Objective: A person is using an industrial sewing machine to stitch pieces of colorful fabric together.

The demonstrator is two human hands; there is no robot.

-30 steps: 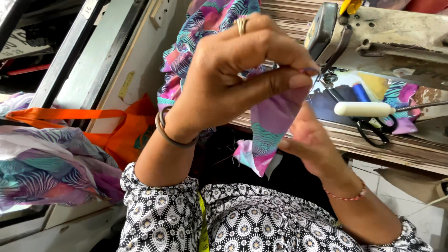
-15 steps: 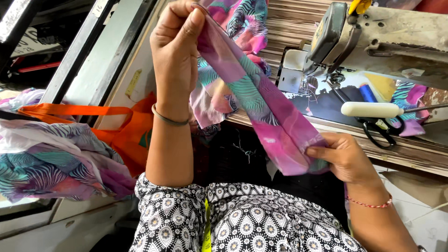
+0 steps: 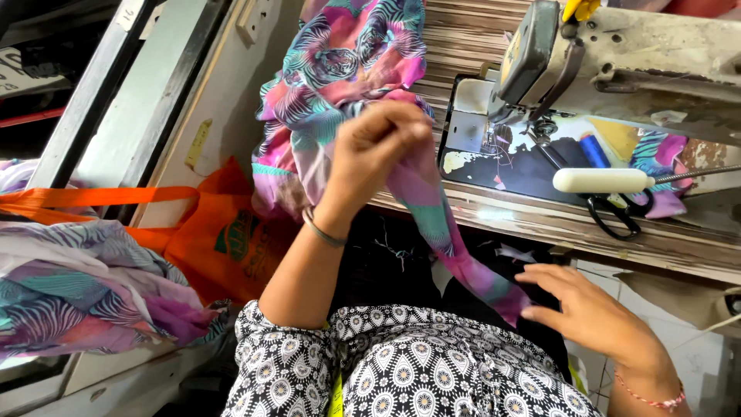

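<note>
Wooden sewing table (image 3: 540,220) | my left hand (image 3: 378,150) pinches printed fabric strip (image 3: 451,239) | right hand (image 3: 587,309), fingers spread, touches its tail | risk: strip snags on scissors (image 3: 614,216).

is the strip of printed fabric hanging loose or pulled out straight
Fairly straight: the fabric strip runs from the raised left hand down to the right hand.

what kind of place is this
Most likely a tailoring or garment sewing workshop. An industrial sewing machine stands on a worn wooden table, black scissors lie beside it, and the left hand holds up a strip of printed fabric, with more of that cloth heaped nearby.
</note>
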